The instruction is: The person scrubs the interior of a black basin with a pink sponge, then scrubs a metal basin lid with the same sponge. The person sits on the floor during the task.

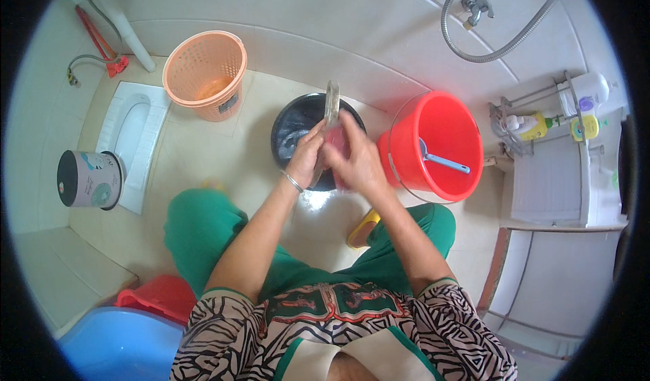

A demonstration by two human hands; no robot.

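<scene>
In front of me, both hands are over a black basin (279, 113) on the floor. My left hand (306, 154), with a bangle at the wrist, is closed on a flat, greyish, clear-looking slab (332, 101) seen nearly edge-on; its kind I cannot make out. On the slab's right side, my right hand (362, 157) presses a wet-looking pink cloth (336, 139) against it. Part of the cloth shows below the fingers. Dark, shiny contents (294, 134) show inside the basin, partly hidden by my hands.
Right of the basin stands a red bucket (433, 103) holding a blue-handled dipper (447, 164). A peach basket (223, 103), squat toilet (128, 120) and patterned bin (91, 180) are left. Blue (122, 340) and red tubs (156, 296) sit behind left. A shower hose (447, 32) hangs from the wall.
</scene>
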